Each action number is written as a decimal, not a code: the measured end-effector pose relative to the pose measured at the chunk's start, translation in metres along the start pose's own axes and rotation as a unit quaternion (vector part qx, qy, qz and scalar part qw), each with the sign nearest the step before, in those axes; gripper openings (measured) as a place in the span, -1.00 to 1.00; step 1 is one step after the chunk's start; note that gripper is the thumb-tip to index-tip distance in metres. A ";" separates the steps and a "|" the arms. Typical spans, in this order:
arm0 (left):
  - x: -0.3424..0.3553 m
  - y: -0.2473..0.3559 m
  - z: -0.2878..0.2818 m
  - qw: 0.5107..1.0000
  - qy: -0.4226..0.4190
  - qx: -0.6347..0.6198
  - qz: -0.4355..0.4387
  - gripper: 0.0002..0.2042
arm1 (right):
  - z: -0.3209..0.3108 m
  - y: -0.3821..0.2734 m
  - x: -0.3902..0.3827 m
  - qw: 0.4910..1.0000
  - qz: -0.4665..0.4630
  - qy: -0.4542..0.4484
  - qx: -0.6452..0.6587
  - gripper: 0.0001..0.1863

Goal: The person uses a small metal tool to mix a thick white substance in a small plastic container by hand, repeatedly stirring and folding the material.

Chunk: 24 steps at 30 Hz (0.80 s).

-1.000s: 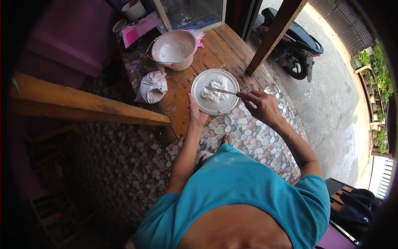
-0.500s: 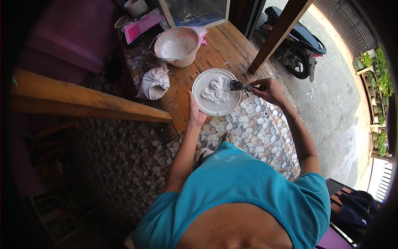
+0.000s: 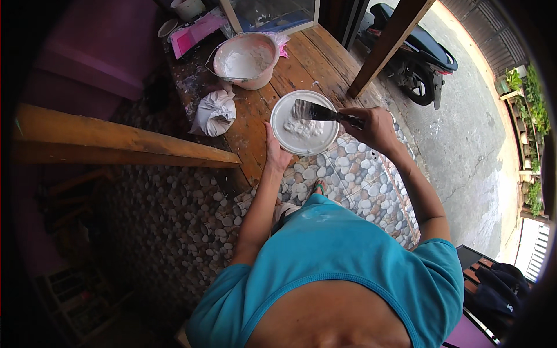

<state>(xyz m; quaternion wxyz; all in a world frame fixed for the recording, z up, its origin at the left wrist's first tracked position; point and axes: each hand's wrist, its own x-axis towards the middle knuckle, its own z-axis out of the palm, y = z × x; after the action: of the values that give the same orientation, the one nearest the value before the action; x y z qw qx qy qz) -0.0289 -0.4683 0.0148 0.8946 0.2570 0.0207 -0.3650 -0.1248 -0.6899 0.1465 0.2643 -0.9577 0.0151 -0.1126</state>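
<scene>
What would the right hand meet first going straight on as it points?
Likely the right edge of the round white lid, though depth is unclear: the right hand, holding a putty knife, may pass above it.

No words, numbers, labels or signs can be read anywhere in the view. The one thing that resembles lettering is a small pale mark on the dark cloth at the lower right, and it is too small and blurred to tell whether it is a letter, an emblem or just a plain spot.
</scene>
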 end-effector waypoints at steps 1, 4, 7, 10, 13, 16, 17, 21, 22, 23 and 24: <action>0.000 -0.001 0.001 1.000 0.009 -0.002 -0.015 -0.29 | 0.007 -0.002 0.000 1.000 -0.008 -0.013 0.006 -0.76; 0.001 -0.003 0.009 1.000 0.004 0.010 0.002 -0.29 | 0.015 0.007 -0.003 0.999 0.038 -0.033 -0.006 -0.75; -0.001 -0.004 0.001 1.000 0.020 0.010 -0.004 -0.29 | 0.007 0.003 0.000 0.997 0.068 -0.030 0.013 -0.75; -0.002 -0.006 0.010 1.000 0.020 0.010 -0.018 -0.29 | 0.022 0.005 -0.003 0.993 0.083 -0.068 0.051 -0.75; -0.003 -0.007 0.005 1.000 0.005 0.019 -0.005 -0.28 | 0.017 0.009 -0.002 0.993 0.088 -0.069 0.029 -0.75; -0.008 -0.005 0.003 0.999 0.031 0.010 -0.014 -0.28 | 0.001 0.012 -0.003 0.990 0.127 -0.066 0.012 -0.75; -0.009 -0.004 0.005 0.999 0.041 0.006 -0.019 -0.28 | 0.002 0.012 -0.004 0.989 0.129 -0.065 0.011 -0.75; -0.006 -0.009 -0.001 0.999 0.027 0.026 0.005 -0.28 | 0.009 0.012 -0.013 0.985 0.135 -0.105 0.017 -0.76; -0.004 -0.010 -0.006 1.000 0.022 0.017 0.013 -0.28 | 0.006 0.011 -0.015 0.986 0.135 -0.100 0.012 -0.76; -0.005 -0.011 -0.006 1.000 0.020 0.008 0.016 -0.28 | 0.002 0.008 -0.018 0.986 0.139 -0.096 0.008 -0.77; -0.006 -0.009 -0.007 1.000 0.021 0.009 0.016 -0.28 | 0.000 0.008 -0.021 0.985 0.139 -0.097 0.010 -0.77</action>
<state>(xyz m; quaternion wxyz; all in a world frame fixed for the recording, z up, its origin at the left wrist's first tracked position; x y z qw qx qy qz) -0.0388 -0.4668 0.0061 0.8975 0.2728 0.0324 -0.3450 -0.1454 -0.6952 0.1383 0.2868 -0.9501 0.1216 0.0181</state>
